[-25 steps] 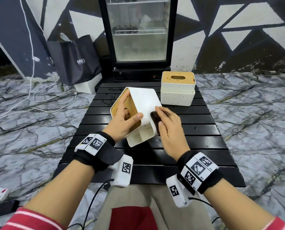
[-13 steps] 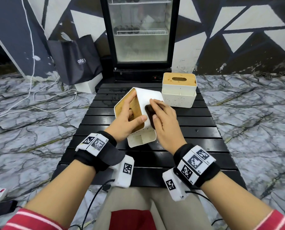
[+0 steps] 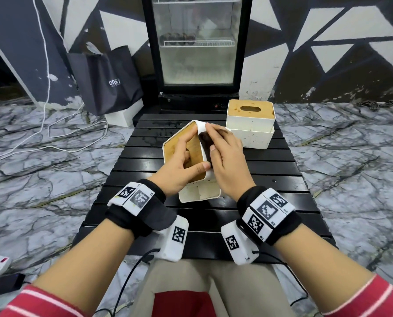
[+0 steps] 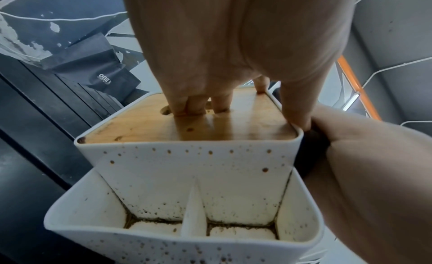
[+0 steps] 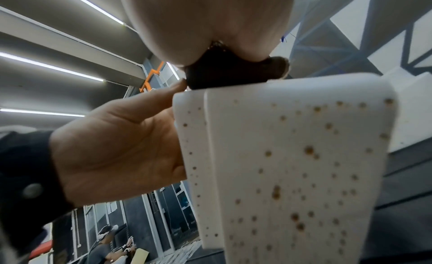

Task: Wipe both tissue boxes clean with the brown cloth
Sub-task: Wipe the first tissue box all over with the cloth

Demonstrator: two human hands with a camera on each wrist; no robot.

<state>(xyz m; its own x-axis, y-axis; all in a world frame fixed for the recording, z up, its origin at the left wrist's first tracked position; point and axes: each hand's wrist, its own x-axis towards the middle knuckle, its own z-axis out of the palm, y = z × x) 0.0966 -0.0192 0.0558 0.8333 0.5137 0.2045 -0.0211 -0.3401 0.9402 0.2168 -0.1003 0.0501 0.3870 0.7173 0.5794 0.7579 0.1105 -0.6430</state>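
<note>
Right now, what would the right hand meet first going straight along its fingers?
Likely nothing near: the right hand, on the brown cloth, would slide off the held tissue box; the second box sits right of that line.

far box [image 3: 250,131] on table [image 3: 275,179], behind near box [image 3: 200,194].

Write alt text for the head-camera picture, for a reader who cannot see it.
A person's left hand holds a speckled white tissue box tilted on a black slatted table while the right hand presses a brown cloth against its side. A second tissue box stands upright behind.
</note>
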